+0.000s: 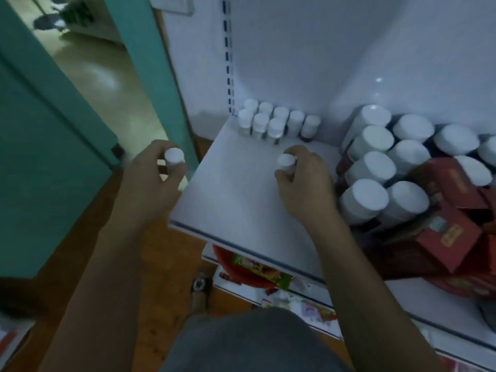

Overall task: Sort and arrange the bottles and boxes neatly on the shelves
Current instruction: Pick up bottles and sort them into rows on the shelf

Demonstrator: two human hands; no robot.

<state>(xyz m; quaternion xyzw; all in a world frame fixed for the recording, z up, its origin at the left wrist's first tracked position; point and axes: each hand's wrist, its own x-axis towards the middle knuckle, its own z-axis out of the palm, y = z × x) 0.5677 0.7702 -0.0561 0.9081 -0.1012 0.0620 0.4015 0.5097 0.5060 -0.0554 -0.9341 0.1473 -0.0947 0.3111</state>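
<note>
Left hand grips bottle (capped); right hand grips second bottle, seemingly over shelf.

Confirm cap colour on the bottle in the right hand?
White cap, gripped by the right hand; head view.

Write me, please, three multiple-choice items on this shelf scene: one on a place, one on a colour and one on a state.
1. Where on the shelf does the cluster of small bottles stand?
A. at its back left corner
B. along its front edge
C. in its middle

2. What colour are the boxes on the right?
A. blue
B. red
C. yellow

3. What is the right hand doing?
A. resting flat and empty
B. holding a box
C. gripping a small white-capped bottle

Answers: 1 A, they stand at the far left end of the shelf; 2 B, the cartons are plainly red; 3 C, its fingers curl round the bottle above the shelf.
</note>
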